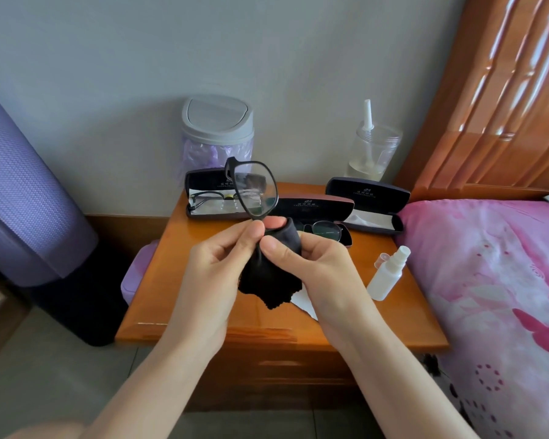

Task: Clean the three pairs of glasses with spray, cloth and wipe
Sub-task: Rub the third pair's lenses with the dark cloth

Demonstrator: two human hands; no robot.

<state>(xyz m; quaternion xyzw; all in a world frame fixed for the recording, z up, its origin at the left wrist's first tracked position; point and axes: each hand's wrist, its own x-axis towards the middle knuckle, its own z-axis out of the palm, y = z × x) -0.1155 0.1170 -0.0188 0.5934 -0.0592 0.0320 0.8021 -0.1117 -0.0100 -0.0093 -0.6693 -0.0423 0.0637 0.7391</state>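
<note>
Holding the black-framed glasses (253, 189) on end above the nightstand (178, 280), my left hand (222, 264) pinching the bridge to steady them, I am gripping the black cloth (263, 280) around the lower lens with my right hand (311, 264), apparently so both faces get wiped.

Both forearms are bare along their whole visible length, and the left hand (222, 264) and the right hand (313, 269) are bare too, their nails short and plain.

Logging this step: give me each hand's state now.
Left hand: pinches the black glasses by the frame.
Right hand: grips the black cloth.
</note>
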